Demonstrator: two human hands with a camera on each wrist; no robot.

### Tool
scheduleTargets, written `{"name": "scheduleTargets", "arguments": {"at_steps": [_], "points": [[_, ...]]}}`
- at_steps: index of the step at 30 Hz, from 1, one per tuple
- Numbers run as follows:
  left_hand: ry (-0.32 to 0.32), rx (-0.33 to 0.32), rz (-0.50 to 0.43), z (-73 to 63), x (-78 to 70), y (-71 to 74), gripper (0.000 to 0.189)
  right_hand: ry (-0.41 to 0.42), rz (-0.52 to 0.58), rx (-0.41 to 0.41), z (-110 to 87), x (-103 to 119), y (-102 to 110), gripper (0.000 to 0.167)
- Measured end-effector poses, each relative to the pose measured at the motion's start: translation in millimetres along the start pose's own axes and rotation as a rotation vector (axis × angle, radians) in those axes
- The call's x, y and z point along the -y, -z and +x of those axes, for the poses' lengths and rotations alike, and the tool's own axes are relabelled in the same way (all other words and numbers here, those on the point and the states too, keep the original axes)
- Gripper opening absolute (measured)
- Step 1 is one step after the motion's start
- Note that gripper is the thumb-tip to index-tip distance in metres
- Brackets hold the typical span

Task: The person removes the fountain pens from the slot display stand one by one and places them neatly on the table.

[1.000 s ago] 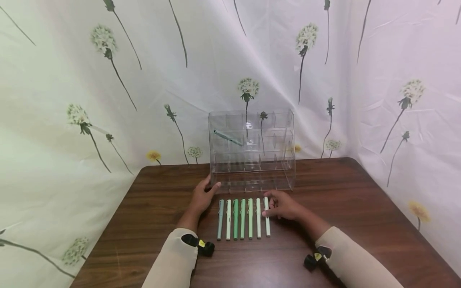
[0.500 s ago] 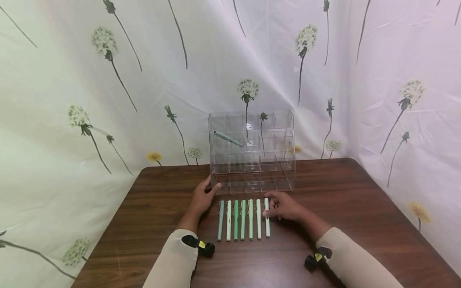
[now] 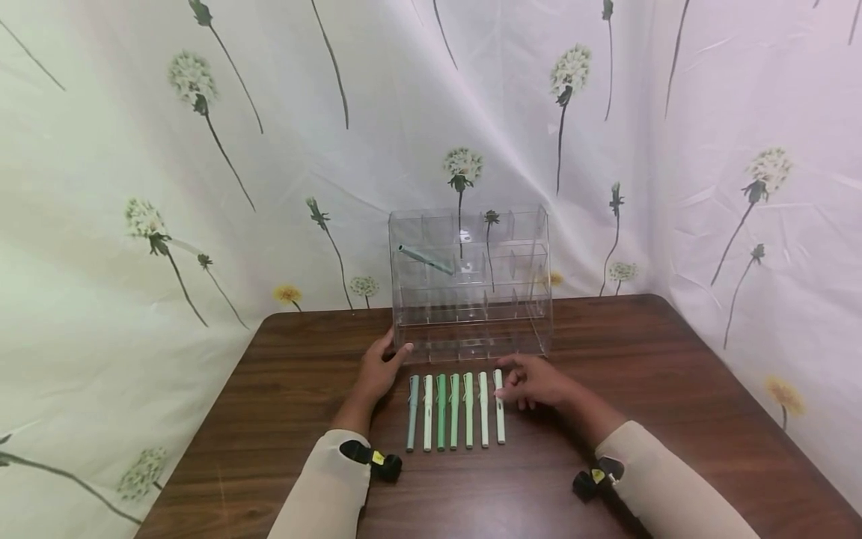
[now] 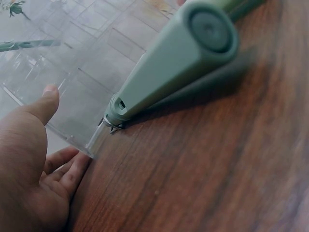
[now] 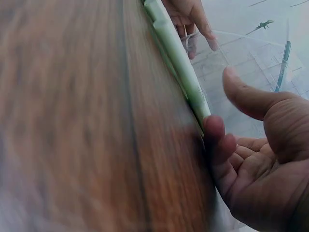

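Note:
A row of several capped pens, grey-green, green and whitish, lies in front of a clear acrylic organizer (image 3: 471,303). My left hand (image 3: 378,368) holds the organizer's lower left corner, thumb in front and fingers at the outer side. In the left wrist view the grey-green pen (image 4: 169,60) looms close, end toward the camera. My right hand (image 3: 535,382) is beside the rightmost white pen (image 3: 500,419), thumb and fingers apart; whether a fingertip touches that pen cannot be told. One teal pen (image 3: 426,260) leans tilted in an upper left compartment of the organizer.
The dark wooden table (image 3: 296,374) ends at a back edge behind the organizer. A white curtain (image 3: 323,172) printed with dandelions hangs behind and at both sides. Small black cameras are strapped at both wrists.
The right hand has loosened from the rightmost white pen and drawn slightly to the right, its thumb off the pen's far side. The left hand, organizer and pens have stayed put.

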State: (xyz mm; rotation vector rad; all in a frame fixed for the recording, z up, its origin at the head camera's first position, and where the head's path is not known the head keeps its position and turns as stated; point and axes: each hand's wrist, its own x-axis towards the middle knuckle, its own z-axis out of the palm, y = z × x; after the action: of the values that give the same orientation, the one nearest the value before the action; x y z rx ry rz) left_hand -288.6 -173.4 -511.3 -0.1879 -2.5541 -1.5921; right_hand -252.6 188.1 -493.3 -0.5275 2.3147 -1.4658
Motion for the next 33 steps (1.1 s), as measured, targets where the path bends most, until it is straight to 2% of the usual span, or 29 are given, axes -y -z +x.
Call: {"name": "scheduleTargets", "arguments": {"at_steps": [7, 13, 25, 33], "points": [[0.009, 0.008, -0.018, -0.6, -1.1, -1.6, 0.075, -0.012, 0.029, 0.025, -4.1, 5, 6, 0.072], [-0.008, -0.007, -0.017, 0.7, -0.4, -0.4, 0.073, -0.013, -0.022, 0.051, -4.9, 16, 8, 0.073], [0.012, -0.007, -0.005, -1.3, 2.7, -0.6, 0.075, -0.049, -0.111, 0.105, -4.5, 43, 17, 0.079], [0.012, -0.004, -0.017, 0.7, 1.5, -1.0, 0.075, -0.019, -0.183, 0.141, 2.1, 62, 27, 0.079]]}}
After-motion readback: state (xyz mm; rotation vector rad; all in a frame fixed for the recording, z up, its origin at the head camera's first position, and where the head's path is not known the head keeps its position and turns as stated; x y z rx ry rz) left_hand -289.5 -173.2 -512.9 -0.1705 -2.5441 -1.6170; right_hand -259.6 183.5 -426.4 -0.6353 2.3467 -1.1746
